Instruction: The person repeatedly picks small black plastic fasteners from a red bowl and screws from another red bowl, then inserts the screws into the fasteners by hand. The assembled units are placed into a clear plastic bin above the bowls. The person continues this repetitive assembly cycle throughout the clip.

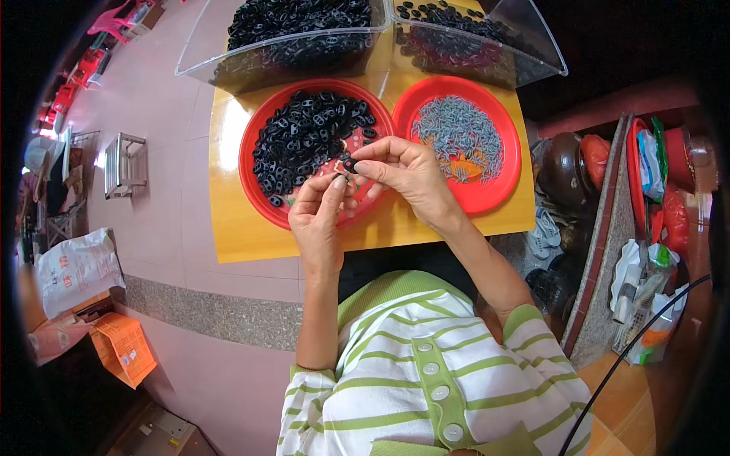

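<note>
Both hands meet over the right part of a red plate (251,194) heaped with small black oval plastic pieces with holes (304,137). Between the fingertips is one small black plastic piece (348,164). My right hand (414,178) pinches it with thumb and forefinger. From below, my left hand (319,209) closes thumb and forefinger on its lower side; the exact grip is partly hidden. A second red plate (506,178) to the right holds many thin grey pieces (456,133), too small to name, around an orange patch (465,169).
Two clear plastic bins stand behind the plates, one full of black pieces (304,30), the other part filled (456,38). Everything rests on a yellow wooden table (236,235). A metal stool (125,166) is at left; a low wall (597,258) and a black cable (631,342) are at right.
</note>
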Available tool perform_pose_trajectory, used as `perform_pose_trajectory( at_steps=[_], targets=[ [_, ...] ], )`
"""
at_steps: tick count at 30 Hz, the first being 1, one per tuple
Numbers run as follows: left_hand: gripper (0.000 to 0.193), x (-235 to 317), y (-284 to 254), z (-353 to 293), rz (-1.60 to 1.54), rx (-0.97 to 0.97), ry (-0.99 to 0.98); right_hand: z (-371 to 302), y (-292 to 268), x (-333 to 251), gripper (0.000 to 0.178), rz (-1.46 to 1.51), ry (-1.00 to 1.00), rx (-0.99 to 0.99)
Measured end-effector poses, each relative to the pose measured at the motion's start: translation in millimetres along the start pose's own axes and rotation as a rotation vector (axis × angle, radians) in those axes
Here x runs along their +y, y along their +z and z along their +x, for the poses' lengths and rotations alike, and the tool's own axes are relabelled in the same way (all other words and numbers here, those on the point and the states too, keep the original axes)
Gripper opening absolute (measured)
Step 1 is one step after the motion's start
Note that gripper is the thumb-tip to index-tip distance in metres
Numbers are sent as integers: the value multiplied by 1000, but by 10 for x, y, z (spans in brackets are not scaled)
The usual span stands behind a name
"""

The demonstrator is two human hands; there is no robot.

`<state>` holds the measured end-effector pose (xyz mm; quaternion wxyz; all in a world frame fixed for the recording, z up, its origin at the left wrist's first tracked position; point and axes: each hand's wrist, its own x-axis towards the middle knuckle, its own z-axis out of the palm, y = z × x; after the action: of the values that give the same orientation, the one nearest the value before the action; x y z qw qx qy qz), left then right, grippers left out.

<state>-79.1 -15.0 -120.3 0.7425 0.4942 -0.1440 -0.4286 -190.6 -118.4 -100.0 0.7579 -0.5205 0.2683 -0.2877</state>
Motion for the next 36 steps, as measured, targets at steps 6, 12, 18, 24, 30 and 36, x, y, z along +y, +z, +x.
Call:
perform_pose_trajectory(
  at_steps=[6, 12, 18, 24, 30, 36],
  targets=[
    [9, -16, 7, 23, 11, 6, 18, 2, 8, 5, 19, 3, -9, 5],
    [9, -23, 0, 47, 5, 16, -7, 8, 15, 10, 19, -11, -8, 14],
    [10, -26, -11, 65, -41, 9, -45, 28, -1, 55, 19, -14, -5, 19],
    [10, -23, -14, 62, -23, 5, -31, 45, 8, 66, 19, -35, 1, 12],
    [11, -44, 3, 70, -65, 11, -67, 48, -5, 64, 19, -52, -10, 13],
    [11, -68, 14, 74, -129, 31, -104, 45, 3, 75, 19, -67, -20, 20]
  ],
)
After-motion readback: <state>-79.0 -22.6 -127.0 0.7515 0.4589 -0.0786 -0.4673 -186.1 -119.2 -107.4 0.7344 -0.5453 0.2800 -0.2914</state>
